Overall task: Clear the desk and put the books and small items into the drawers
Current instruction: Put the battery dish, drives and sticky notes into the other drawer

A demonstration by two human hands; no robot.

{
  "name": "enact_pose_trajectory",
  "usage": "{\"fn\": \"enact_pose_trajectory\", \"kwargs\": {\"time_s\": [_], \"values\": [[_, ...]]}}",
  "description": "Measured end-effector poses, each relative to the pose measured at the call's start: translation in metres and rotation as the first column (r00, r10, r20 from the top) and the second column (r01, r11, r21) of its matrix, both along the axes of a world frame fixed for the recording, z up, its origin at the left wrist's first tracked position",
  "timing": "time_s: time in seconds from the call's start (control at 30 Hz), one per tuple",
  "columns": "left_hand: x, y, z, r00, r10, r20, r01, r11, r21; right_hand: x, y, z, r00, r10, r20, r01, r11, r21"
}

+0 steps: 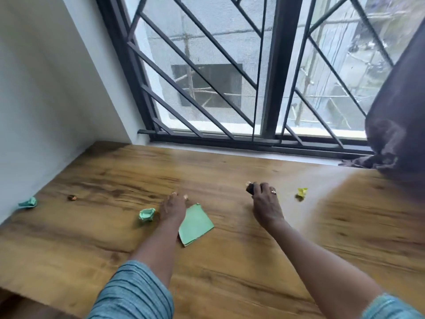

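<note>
Wooden desk (230,261) under a barred window (230,65), dark curtain (395,116) at upper right. Left hand (173,207) lies flat w/ fingers spread, empty, at frame centre; the flat green paper (195,224) touches its right edge, long axis running toward lower left. 1 crumpled green ball (146,214) sits just beside it on the left, so left hand is nearer both. Right hand (264,201) is curled round a small dark item (250,188). Yellow wad (301,193) lies near it to the right. 2nd green ball (28,202) and a small brown bit (73,197) lie far left. No drawers in view.
</note>
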State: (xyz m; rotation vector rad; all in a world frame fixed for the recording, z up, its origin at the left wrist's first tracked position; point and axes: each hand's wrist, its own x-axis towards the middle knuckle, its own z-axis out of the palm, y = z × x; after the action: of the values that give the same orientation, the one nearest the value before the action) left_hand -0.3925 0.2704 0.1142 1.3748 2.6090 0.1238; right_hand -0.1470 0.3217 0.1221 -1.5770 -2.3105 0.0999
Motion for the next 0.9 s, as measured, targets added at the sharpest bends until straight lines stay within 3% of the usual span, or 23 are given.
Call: {"fn": "enact_pose_trajectory", "kwargs": {"time_s": [0.27,0.4,0.63,0.9], "values": [[0.012,-0.007,0.006,0.995,-0.104,-0.008,0.104,0.985,0.137,0.011,-0.044,-0.011,0.996,-0.088,0.031,0.091,0.988,-0.124],[0.031,-0.027,0.010,0.990,-0.137,0.026,0.128,0.964,0.231,0.022,-0.073,-0.010,0.995,-0.102,-0.004,0.101,0.990,-0.097],[0.078,-0.116,0.021,0.983,-0.176,0.057,0.144,0.922,0.359,0.048,-0.161,0.001,0.997,-0.071,-0.004,0.070,0.991,-0.116],[0.107,-0.264,0.022,0.950,-0.298,0.096,0.240,0.890,0.387,0.042,-0.283,0.007,0.996,-0.045,-0.074,0.038,0.996,-0.083]]}}
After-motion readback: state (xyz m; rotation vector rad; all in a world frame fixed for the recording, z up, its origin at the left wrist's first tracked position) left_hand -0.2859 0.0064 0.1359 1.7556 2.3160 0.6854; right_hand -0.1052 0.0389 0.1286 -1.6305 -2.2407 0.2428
